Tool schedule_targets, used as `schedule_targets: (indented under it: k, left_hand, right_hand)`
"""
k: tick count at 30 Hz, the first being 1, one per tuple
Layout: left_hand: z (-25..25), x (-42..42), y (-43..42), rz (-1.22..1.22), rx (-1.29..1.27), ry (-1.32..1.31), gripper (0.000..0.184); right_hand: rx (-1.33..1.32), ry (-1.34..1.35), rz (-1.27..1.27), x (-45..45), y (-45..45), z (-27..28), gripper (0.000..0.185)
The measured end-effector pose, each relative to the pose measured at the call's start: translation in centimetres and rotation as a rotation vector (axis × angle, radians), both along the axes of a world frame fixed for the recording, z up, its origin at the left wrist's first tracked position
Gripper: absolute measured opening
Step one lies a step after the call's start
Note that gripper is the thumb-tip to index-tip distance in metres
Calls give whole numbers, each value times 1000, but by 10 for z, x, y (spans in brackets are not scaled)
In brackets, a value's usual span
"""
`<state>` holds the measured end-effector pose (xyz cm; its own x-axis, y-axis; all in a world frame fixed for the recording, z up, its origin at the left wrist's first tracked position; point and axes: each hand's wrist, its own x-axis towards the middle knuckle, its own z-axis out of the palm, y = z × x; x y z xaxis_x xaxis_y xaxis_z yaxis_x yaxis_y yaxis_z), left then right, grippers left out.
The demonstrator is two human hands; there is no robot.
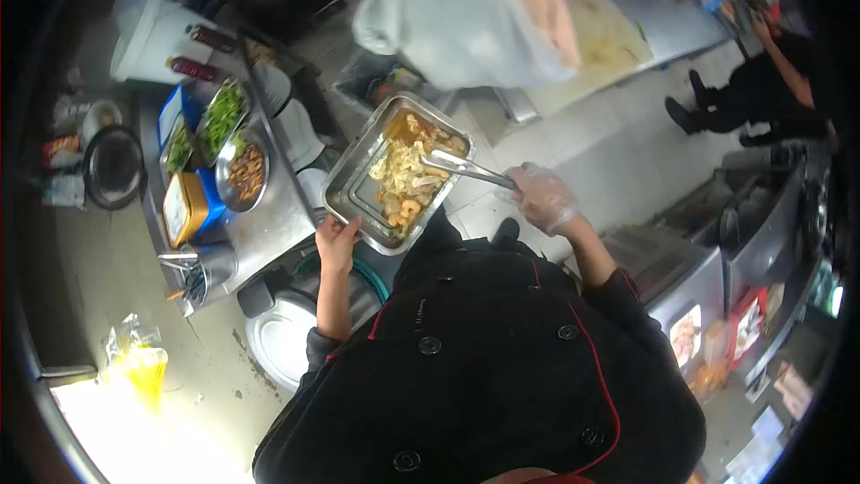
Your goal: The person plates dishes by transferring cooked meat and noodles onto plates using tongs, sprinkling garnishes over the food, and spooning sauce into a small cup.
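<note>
A rectangular metal tray [336,186] is in front of my body, tilted in the view. My left hand [338,242], bare, grips its near left edge with the thumb over the rim. Cooked food [405,166] lies in the tray, with pale leafy pieces and what look like shrimp in some brownish liquid. My right hand [542,197] wears a clear plastic glove and is closed around metal tongs [475,170]. The tips of the tongs reach over the right side of the tray, at the food; whether they pinch a piece cannot be made out.
On the left, a steel table [269,237] carries bowls of green leaves [224,116] and a bowl of brown pieces [245,172]. A white lidded bin [282,336] stands below. Ahead hangs a blurred plastic bag [466,18] near a cutting board [605,36]. Another person [761,81] is at the right.
</note>
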<state>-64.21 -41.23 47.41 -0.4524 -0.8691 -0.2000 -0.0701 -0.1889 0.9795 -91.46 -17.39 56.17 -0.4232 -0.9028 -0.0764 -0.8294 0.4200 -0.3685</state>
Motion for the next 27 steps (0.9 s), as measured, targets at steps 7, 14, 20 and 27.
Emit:
schedule_targets:
  k: [7, 14, 20, 27]
  left_hand:
    - [17, 15, -77, 160, -275, -129, 29]
    - [-58, 8, -187, 231, -426, -262, 28]
    - [-53, -23, -230, 308, -580, -304, 23]
    - [-31, -46, -234, 346, -573, -362, 17]
  right_hand:
    - [168, 121, 49, 16, -156, -13, 33]
    - [-196, 292, -65, 0, -258, -66, 43]
    - [127, 324, -260, -1, -298, -44, 46]
    - [31, 173, -239, -8, -321, -41, 20]
